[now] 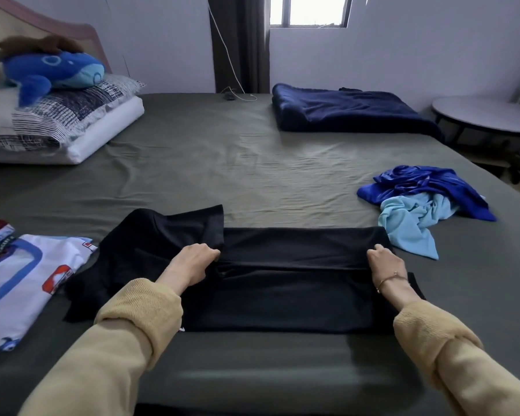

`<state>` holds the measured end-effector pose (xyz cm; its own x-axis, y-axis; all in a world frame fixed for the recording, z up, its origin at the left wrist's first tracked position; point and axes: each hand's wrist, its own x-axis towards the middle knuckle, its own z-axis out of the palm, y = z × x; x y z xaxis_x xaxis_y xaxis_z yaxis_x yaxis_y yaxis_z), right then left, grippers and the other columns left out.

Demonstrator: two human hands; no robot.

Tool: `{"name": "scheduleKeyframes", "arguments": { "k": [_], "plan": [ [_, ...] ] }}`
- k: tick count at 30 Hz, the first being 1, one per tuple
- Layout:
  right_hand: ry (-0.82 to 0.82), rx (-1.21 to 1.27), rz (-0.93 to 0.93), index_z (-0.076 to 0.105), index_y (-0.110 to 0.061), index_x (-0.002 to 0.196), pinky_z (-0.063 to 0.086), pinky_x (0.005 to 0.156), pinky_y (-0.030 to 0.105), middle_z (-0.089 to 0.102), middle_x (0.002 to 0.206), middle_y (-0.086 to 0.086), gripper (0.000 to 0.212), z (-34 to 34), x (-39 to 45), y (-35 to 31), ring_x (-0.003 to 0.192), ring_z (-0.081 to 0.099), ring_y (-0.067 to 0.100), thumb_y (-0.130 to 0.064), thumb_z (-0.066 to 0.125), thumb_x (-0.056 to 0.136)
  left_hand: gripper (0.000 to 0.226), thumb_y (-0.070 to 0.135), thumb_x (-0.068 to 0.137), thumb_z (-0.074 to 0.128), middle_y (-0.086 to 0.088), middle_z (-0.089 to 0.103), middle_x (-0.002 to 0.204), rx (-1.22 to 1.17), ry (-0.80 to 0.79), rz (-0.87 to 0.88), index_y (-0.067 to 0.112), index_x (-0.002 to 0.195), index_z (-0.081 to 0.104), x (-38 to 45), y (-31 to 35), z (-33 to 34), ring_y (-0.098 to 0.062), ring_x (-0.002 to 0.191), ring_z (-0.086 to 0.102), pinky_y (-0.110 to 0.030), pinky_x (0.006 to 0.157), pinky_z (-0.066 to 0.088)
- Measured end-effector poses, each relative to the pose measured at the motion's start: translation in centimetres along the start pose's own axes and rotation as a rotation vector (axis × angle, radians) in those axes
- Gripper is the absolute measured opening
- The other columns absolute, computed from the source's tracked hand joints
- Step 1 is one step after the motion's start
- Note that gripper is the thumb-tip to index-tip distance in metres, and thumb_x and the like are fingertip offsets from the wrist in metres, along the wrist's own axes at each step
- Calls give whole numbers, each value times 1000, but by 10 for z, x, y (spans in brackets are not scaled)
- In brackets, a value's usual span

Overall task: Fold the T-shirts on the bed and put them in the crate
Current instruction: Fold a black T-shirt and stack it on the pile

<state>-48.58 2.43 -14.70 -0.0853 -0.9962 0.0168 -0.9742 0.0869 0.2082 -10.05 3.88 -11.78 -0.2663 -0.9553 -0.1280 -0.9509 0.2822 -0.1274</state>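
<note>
A black T-shirt (282, 292) lies spread across the near part of the bed, its far long edge folded over toward me, one sleeve sticking out at the upper left. My left hand (192, 262) pinches that folded edge near the sleeve. At the right end of the same edge my right hand (385, 262) grips the cloth. A white T-shirt with blue and red print (27, 280) lies flat at the left. A crumpled royal-blue shirt (427, 184) and a light-blue one (409, 223) are heaped at the right. No crate is in view.
The bed has an olive-grey sheet (237, 163). Stacked pillows (57, 124) with a blue plush toy (51, 70) sit at the far left. A folded navy blanket (348, 109) lies at the far right. A round table (487, 115) stands beyond the bed's right side.
</note>
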Motion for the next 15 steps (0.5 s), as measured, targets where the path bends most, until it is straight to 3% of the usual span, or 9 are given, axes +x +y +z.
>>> {"name": "scheduleKeyframes", "arguments": {
  "k": [5,9,12,15],
  "plan": [
    [49,55,-87,58,-14,109,41,89,30,51,116,2,22,-11,-3,-24,113,50,19,-8,48,90,36,-2,84,42,0,65,106,-207,129,-83,16,108,63,-6,2,5,-19,98,61,-27,83,46],
    [11,317,-195,63,-11,102,43,84,30,57,112,6,22,-20,-1,-60,108,56,25,-7,46,88,29,-2,82,47,2,68,91,-590,281,-189,17,86,68,-8,-2,7,-13,85,62,-27,78,50],
    [-85,523,-260,65,-14,102,43,84,29,61,111,3,25,-27,3,-98,105,58,24,-7,46,88,32,-4,79,52,4,68,76,-875,361,-316,22,69,66,-9,-9,6,-13,76,65,-31,77,54],
    [-206,737,-303,68,-15,102,48,89,30,67,107,4,22,-34,16,-143,102,62,22,-11,53,87,32,-2,82,53,0,68,74,-940,379,-461,23,67,64,-13,-29,13,-16,76,65,-32,76,54]
  ]
}}
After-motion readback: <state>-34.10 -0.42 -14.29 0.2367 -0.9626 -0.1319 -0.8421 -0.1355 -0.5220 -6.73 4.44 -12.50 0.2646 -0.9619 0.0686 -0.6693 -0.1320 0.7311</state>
